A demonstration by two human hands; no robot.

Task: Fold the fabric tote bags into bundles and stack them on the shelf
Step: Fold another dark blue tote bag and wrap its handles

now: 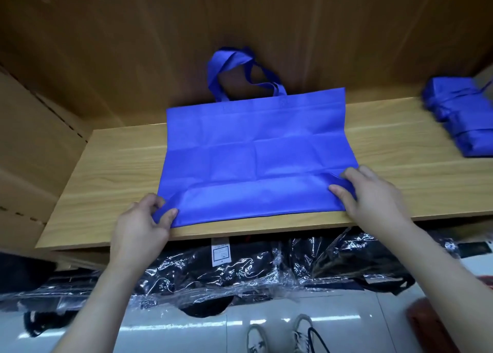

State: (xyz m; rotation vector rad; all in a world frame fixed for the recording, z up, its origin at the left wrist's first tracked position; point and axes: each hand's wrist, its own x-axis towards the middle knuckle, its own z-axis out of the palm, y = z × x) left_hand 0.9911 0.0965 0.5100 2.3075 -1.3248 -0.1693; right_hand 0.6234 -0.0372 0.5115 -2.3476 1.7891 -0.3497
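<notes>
Left hand [142, 223] and right hand [373, 195] pinch tote bag [253, 152] corners.

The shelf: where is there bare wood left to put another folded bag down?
Two bare patches on the shelf: one between the side wall and the spread bag, another between the bag and the folded bundles at the right. The middle is crowded: the bag covers it, left hand and right hand pinching its near corners.
</notes>
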